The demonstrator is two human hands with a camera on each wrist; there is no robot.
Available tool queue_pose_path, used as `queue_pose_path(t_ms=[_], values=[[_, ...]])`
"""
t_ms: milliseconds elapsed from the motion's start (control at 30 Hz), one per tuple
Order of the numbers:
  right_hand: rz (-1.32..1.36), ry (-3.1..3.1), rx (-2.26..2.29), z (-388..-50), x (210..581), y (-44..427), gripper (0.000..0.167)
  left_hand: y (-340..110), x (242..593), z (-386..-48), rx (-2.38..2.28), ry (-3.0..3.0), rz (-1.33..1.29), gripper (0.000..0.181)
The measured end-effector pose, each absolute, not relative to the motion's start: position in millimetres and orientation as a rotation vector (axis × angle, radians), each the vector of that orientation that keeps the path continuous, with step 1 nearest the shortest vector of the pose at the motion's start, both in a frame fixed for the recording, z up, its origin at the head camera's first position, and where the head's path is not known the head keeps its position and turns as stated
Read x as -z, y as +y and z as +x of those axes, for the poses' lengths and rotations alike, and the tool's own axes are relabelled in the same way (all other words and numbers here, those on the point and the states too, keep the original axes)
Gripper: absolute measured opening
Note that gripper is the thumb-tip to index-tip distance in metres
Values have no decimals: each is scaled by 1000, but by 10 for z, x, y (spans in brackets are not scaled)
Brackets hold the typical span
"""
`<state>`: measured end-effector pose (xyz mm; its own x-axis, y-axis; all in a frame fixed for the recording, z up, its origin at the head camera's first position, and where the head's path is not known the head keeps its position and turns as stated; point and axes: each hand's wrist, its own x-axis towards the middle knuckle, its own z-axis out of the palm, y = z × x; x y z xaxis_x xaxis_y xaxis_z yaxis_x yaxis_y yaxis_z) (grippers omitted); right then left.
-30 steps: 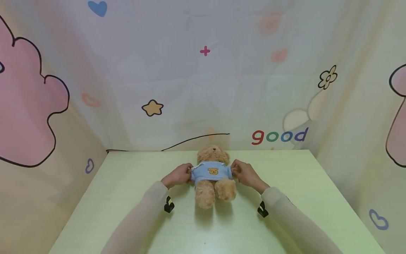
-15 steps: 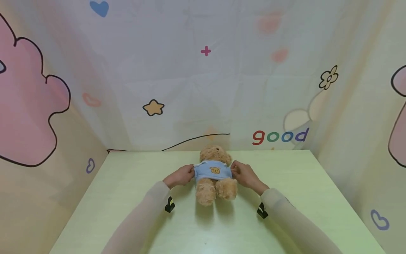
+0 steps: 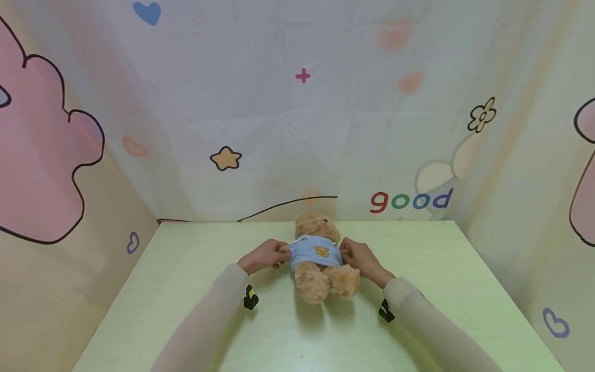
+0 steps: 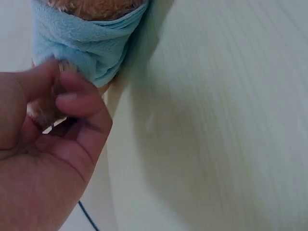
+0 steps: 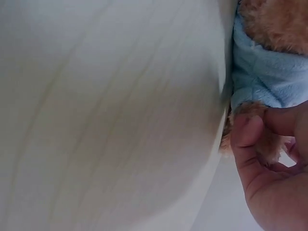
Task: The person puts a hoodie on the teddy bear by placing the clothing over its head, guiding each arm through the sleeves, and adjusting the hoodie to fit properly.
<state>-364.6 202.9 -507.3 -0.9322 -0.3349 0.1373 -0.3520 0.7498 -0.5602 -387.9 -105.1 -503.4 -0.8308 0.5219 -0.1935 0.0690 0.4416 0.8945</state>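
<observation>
A light-brown teddy bear (image 3: pixel 312 283) in a blue shirt (image 3: pixel 307 250) is at the back middle of the table, face up, head toward the back wall. My left hand (image 3: pixel 267 254) pinches the bear's arm at the shirt's left side, thumb against the bent fingers. On the other side my right hand (image 3: pixel 364 260) pinches the other arm; in the right wrist view brown fur (image 5: pixel 251 109) shows at the fingertips, just past the blue sleeve (image 5: pixel 250 94). In the left wrist view the left fingers (image 4: pixel 79 98) cover most of what they hold.
The pale green table (image 3: pixel 209 320) meets a printed cloth wall (image 3: pixel 260 103) right behind the bear's head. Cloth walls also rise at both sides. A small black clip-like piece (image 3: pixel 250 298) hangs under the left sleeve, another (image 3: pixel 386 311) under the right.
The teddy bear has shifted slightly right, its legs swinging right and its body turning a little. My left hand has followed it a short way; my right hand has barely moved.
</observation>
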Motion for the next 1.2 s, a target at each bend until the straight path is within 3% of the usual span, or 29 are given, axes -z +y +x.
queue_pose_path(t_ms=[100,367,600,767,933,1200], values=[[521,-2888,-988,-3651,5043,2076,4,-1146,5026,-3901,-1270,2397,567,20],[496,-2822,-1237,-3705,4963,2161,6,-1417,5017,-3915,-1233,2463,483,21],[492,-2848,-1273,-3683,4941,2137,5,-1409,5003,-3888,-1247,2484,494,22],[509,-2882,-1231,-3641,4882,2068,11,-1351,4981,-3863,-1396,2348,402,33],[451,-2927,-1184,-3619,4919,2050,12,-1270,4993,-3858,-1432,2407,390,22],[438,-2874,-1236,-3615,5025,2092,9,-1233,5018,-3840,-1420,2530,437,22]])
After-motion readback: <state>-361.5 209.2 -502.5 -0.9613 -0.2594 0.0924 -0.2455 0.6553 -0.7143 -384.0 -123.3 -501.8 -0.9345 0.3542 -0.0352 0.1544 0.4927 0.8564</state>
